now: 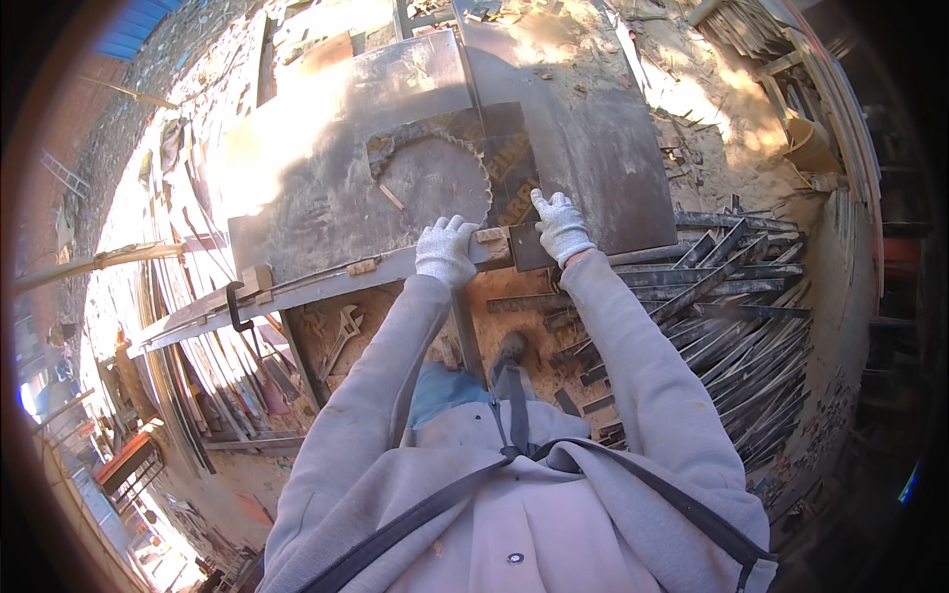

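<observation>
A dark, thin board [510, 158] with a ragged curved cutout and yellowish markings lies on the dark sheet-topped bench [316, 198]. My gloved right hand [562, 227] is at the board's lower right side, thumb side on its face and the other fingers bent around the edge. To the left, my gloved left hand [446, 250] rests on the bench's front edge beside the cutout, its fingers bent forward and slightly apart. Their tips are partly hidden. Between my hands a small wooden block [491, 236] sits on the front rail. A short wooden stick [392, 197] lies within the cutout.
A black clamp [237, 307] hangs at the bench's left front corner. Below it, an adjustable wrench [346, 331] lies near a bench leg. Dark metal-looking strips [732, 346] are heaped to my right; long wooden strips [193, 385] lie left. A yellowish bucket [807, 143] stands far right.
</observation>
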{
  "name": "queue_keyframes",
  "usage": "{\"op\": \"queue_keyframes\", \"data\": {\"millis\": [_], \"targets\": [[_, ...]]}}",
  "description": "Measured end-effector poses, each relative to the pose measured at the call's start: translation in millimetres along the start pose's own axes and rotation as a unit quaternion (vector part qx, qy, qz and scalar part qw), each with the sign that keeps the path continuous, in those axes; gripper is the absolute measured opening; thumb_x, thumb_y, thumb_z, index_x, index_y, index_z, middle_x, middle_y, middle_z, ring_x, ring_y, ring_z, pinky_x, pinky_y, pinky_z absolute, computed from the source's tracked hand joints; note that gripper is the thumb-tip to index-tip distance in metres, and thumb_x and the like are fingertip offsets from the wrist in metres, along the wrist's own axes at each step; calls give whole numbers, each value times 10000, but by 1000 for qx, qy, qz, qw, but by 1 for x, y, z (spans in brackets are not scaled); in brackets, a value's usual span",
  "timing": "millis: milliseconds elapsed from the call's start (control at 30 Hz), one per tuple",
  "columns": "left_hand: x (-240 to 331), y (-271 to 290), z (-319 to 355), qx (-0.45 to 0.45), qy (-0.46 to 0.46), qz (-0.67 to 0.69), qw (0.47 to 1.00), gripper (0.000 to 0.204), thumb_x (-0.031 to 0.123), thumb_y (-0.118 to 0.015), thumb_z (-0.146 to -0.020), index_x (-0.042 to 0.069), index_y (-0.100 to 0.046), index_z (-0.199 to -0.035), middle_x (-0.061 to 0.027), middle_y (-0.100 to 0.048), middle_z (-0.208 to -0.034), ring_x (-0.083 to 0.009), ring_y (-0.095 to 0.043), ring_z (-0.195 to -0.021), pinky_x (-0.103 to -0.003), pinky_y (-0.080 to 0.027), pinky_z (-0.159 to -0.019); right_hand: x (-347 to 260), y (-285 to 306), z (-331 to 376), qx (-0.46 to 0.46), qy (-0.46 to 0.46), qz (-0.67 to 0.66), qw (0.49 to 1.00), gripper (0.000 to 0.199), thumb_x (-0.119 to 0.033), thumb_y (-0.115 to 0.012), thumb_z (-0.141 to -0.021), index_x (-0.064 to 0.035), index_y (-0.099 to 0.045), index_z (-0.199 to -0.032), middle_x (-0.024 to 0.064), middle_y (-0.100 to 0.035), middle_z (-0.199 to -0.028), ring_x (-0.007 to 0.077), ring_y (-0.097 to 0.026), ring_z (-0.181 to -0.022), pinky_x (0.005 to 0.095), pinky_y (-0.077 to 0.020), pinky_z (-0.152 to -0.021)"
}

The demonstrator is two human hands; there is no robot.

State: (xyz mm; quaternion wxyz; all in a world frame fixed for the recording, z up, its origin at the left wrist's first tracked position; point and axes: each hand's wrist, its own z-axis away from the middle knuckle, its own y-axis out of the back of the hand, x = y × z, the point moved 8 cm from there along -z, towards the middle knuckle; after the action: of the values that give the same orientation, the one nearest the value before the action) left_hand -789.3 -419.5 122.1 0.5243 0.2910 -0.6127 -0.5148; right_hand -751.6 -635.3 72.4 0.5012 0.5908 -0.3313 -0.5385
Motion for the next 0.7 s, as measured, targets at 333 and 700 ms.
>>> {"op": "queue_keyframes", "data": {"millis": [333,700], "targets": [[2,2,8,24,-11,-15,1000,557,310,-890,-653,209,-726,-1176,-48,-648,-1152,-297,-627,-1138,-450,-532,-985,-10,6,1,15,12,14,1000,672,-102,-744,-859,-98,-542,-1500,245,-603,-1199,418,-625,-1129,494,-539,-955],[-10,-4,10,35,7,-40,999,615,351,-915,-609,193,-726,-1172,-60,-656,-1170,-314,-628,-1156,-450,-531,-999,-22,12,15,28,-150,-56,987,710,-182,-794,-876,-60,-511,-1515,271,-630,-1289,407,-623,-1214,474,-520,-1022]]}}
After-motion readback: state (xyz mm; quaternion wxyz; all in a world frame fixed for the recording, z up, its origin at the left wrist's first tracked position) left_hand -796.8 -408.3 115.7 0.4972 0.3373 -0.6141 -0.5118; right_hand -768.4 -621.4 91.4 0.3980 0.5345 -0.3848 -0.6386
